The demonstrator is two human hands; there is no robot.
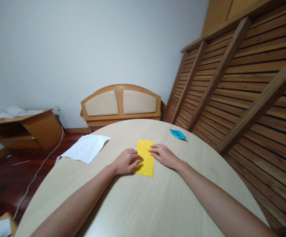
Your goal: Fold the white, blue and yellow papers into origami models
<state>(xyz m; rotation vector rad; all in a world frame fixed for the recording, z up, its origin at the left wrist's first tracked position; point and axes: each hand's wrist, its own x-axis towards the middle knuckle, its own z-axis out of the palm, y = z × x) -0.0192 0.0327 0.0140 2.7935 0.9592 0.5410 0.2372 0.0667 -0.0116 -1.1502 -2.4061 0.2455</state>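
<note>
A yellow sheet of paper (145, 166), narrow and rectangular as if folded, lies flat on the round wooden table (143, 204). My left hand (127, 161) rests along its left edge, fingers stretched onto the paper and thumb apart. From the right, my right hand (164, 155) lays its outstretched fingertips on the upper right edge. Neither hand grips the sheet. Parts of its left side are hidden under my left fingers.
A creased white sheet (87, 148) lies at the table's left edge. Toward the back right sits a small folded blue paper (178, 134). Beyond stand a headboard (120, 102), a leaning slatted wooden panel (222, 95) and a low desk (34, 128). A cable (42, 164) trails across the floor.
</note>
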